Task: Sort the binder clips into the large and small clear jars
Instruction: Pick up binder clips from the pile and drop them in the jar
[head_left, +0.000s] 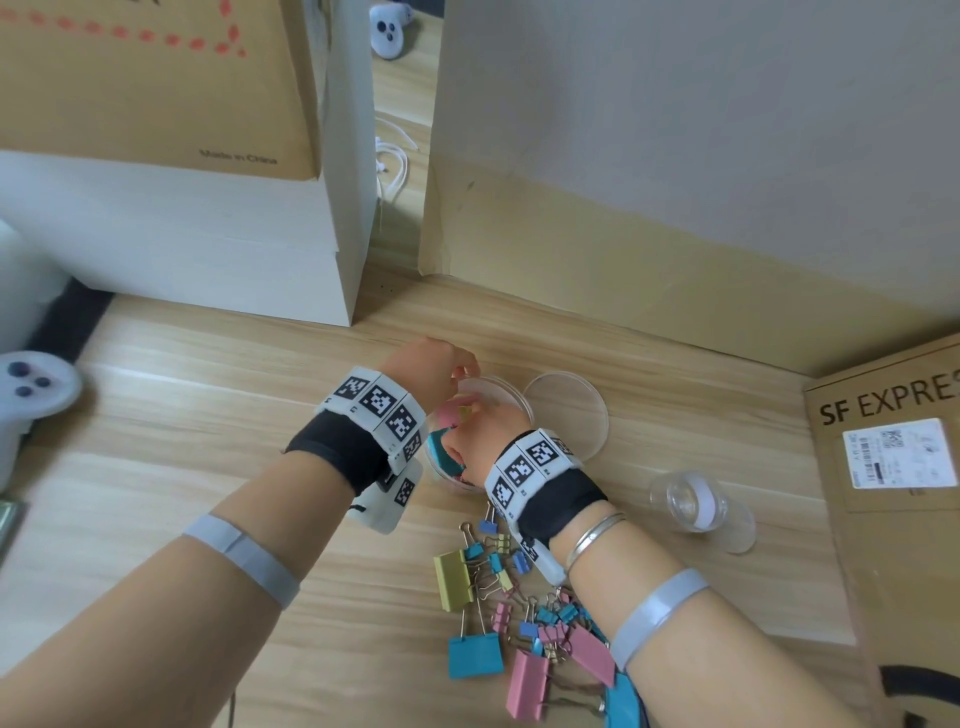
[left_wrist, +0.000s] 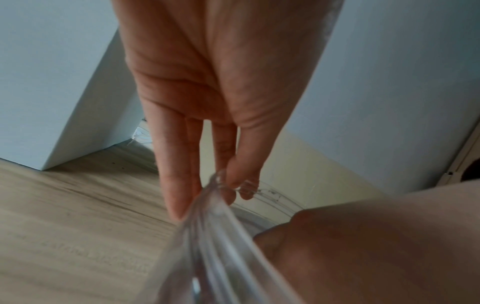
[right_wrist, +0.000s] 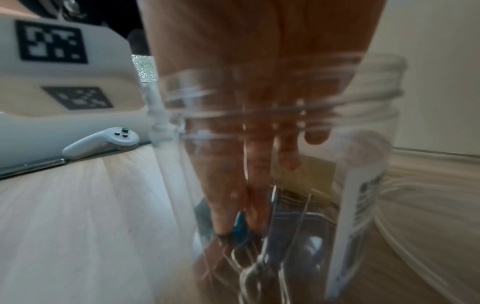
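While the left hand (head_left: 436, 366) steadies the large jar (head_left: 511, 397) by pinching its clear rim between fingertips (left_wrist: 179, 207), the right hand (head_left: 480, 434) reaches down inside it, its fingers nipping what looks like a blue binder clip (right_wrist: 240, 223) near the bottom, though blur and the curved wall make the grip hard to confirm. To do this step well, I judge the fingers should let go only once the clip sits low among the others, then come straight up through the mouth without snagging the wire handles, the left hand keeping the jar from tipping. Pink, yellow and teal clips show inside the jar in the head view. The jar's lid (head_left: 566, 415) lies flat on the bench (head_left: 208, 415) just beside it, and the small jar (head_left: 693, 501) lies on its side to the right, well apart. The unsorted pile of clips (head_left: 514, 608) sits near the right forearm: broad yellow, blue and pink ones mixed with small ones, silver handles splayed and tangled.
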